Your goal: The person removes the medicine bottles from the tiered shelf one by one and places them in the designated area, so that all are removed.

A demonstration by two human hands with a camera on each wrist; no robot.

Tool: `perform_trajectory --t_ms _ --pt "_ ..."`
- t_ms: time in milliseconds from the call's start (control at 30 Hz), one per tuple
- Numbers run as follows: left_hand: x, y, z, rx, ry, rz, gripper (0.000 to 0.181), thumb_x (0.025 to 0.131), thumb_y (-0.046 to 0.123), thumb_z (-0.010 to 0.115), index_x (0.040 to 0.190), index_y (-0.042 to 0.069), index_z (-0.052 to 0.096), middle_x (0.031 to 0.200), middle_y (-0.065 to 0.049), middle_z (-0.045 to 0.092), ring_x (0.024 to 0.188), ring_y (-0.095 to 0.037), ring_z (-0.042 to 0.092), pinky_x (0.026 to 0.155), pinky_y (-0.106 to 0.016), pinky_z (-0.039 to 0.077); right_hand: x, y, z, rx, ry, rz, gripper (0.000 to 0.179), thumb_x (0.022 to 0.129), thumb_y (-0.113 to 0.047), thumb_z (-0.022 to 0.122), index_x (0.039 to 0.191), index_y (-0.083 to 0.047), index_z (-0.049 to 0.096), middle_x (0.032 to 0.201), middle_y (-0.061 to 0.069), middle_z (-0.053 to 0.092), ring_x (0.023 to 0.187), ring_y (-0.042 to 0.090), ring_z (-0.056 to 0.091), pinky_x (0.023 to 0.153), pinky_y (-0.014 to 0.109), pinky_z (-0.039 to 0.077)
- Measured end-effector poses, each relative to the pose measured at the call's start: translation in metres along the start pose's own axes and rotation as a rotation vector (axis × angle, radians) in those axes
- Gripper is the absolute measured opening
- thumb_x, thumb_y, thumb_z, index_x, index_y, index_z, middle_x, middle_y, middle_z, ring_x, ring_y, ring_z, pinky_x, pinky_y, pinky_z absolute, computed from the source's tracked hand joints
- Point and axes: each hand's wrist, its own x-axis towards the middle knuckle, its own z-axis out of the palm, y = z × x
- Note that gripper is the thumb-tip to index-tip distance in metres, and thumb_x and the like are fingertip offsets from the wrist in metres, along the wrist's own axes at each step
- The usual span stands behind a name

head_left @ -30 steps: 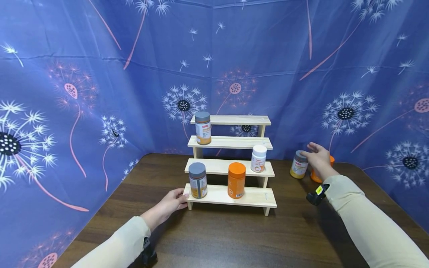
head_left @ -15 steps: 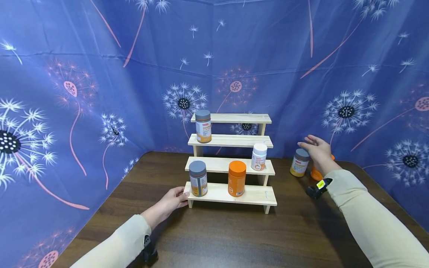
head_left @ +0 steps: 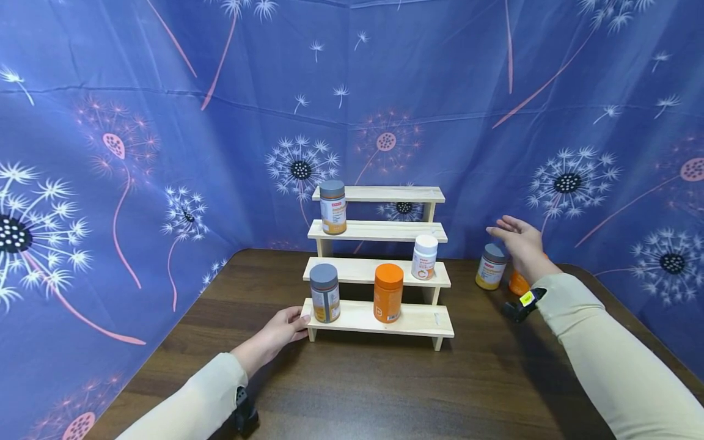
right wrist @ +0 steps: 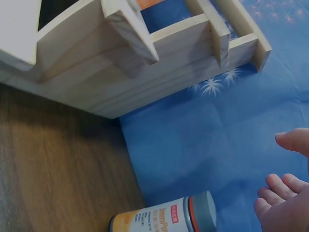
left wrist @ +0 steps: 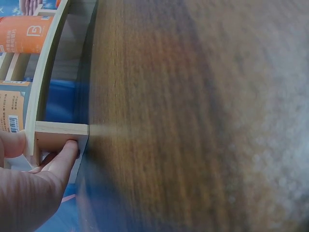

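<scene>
My left hand (head_left: 275, 335) grips the left end of the lowest step of a pale wooden four-step display stand (head_left: 420, 318). In the left wrist view, a finger presses the end leg (left wrist: 60, 135) while the thumb lies at the board above. Off to the stand's right, my right hand (head_left: 524, 247) hovers empty, fingers loosely extended and thumb apart. Beside and below it stands a grey-lidded supplement bottle (head_left: 490, 269) on the table. The right wrist view shows that hand clear of the bottle's lid (right wrist: 203, 211). An orange bottle (head_left: 518, 282) is mostly hidden behind the right hand.
On the bottom step stand a grey-lidded bottle (head_left: 325, 294) and an orange bottle (head_left: 388, 294). A white bottle (head_left: 425, 258) is on the second step, another grey-lidded bottle (head_left: 333, 208) on the third. Blue dandelion-print cloth (head_left: 467, 122) hangs behind the brown table (head_left: 357, 391).
My right hand has risen slightly, away from the grey-lidded bottle's lid. My left hand keeps its hold on the stand, and the bottles stay where they were.
</scene>
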Motion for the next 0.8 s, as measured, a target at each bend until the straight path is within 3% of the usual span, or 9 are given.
perform_trajectory --t_ms 267,433,567,800 --pt "0.0 0.0 -0.001 -0.001 -0.008 0.009 0.04 0.102 0.003 0.044 0.135 -0.018 0.037 0.126 -0.033 0.054 0.115 -0.034 0.059 0.1 -0.048 0.051 -0.001 -0.011 0.002 0.036 -0.005 -0.02 0.08 0.091 -0.036 0.067 0.154 -0.014 0.023 0.157 0.007 0.032 0.147 0.023 0.023 0.125 0.039 0.013" --pt "-0.001 0.0 0.001 -0.002 -0.01 0.009 0.039 0.101 0.002 0.043 0.135 -0.018 0.037 0.125 -0.032 0.055 0.113 -0.031 0.06 0.1 -0.047 0.051 -0.002 -0.019 0.002 0.046 -0.01 -0.021 0.079 0.091 -0.035 0.067 0.154 -0.015 0.024 0.156 0.004 0.033 0.148 0.023 0.022 0.126 0.041 0.007" --pt "0.0 0.0 0.001 -0.005 -0.016 0.015 0.04 0.102 0.003 0.043 0.135 -0.018 0.037 0.124 -0.032 0.055 0.112 -0.03 0.06 0.1 -0.047 0.051 -0.002 -0.028 0.005 0.112 0.011 -0.03 0.077 0.09 -0.029 0.069 0.153 -0.015 0.028 0.155 0.004 0.035 0.147 0.019 0.024 0.126 0.035 0.005" --pt "-0.001 0.0 0.001 -0.016 -0.003 0.029 0.038 0.101 0.001 0.044 0.133 -0.018 0.039 0.12 -0.031 0.057 0.107 -0.027 0.061 0.099 -0.047 0.052 -0.005 -0.043 0.015 0.092 -0.003 -0.064 0.073 0.092 -0.028 0.067 0.153 -0.015 0.029 0.155 0.003 0.037 0.147 0.018 0.024 0.126 0.036 0.007"
